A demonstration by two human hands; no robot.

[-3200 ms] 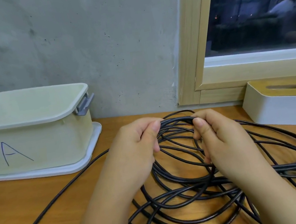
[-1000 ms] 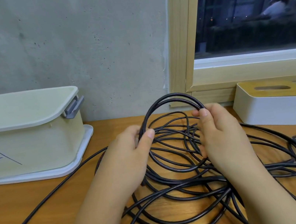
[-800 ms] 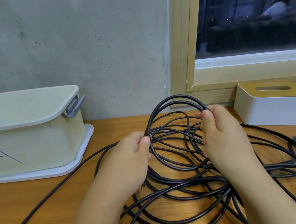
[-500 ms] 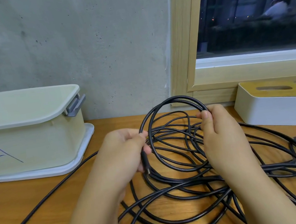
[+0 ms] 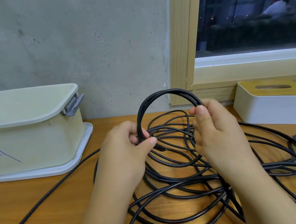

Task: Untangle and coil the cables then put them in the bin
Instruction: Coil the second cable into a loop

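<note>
Black tangled cables [image 5: 204, 190] piled on brown wooden table [image 5: 32, 203], right of pale green plastic bin [image 5: 31, 141]; one raised loop pinched by left hand [image 5: 128, 153] and gripped by right hand [image 5: 216, 130]

The bin [image 5: 29, 128] is sitting on a tray [image 5: 84, 156] at the tabletop's [image 5: 31, 198] far left edge against the wall, while a tissue box [image 5: 272, 105] is standing at the far right edge below the window. Between them the cables [image 5: 194, 191] are sprawling toward the near right corner, one strand trailing to the near left edge. The left hand [image 5: 128, 153] and right hand [image 5: 218, 129] are holding an arch of cable above the heap.
</note>
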